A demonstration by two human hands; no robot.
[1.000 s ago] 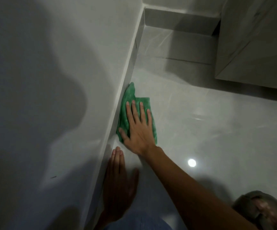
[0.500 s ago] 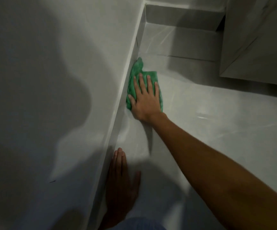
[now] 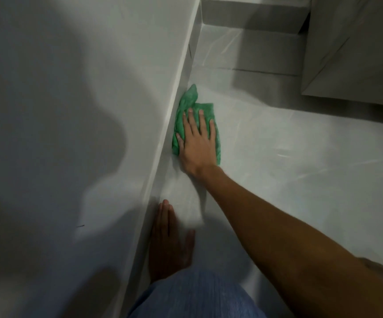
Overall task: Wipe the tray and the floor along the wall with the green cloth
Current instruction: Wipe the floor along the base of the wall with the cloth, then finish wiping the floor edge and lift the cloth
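Observation:
The green cloth [image 3: 187,104] lies crumpled on the glossy grey floor [image 3: 289,180], pushed up against the white skirting [image 3: 163,143] at the foot of the wall [image 3: 71,111]. My right hand [image 3: 197,143] lies flat on the cloth with fingers spread, pressing it down. My left hand [image 3: 170,239] rests palm down on the floor beside the skirting, nearer to me and in shadow, holding nothing. No tray is in view.
A pale cabinet [image 3: 355,47] stands at the upper right, raised over the floor. The far wall's skirting [image 3: 252,14] closes the corner ahead. My knee in blue cloth [image 3: 197,297] is at the bottom edge.
My right hand pushed the cloth forward along the skirting, then drew it back a little toward me. My left hand stayed planted on the floor.

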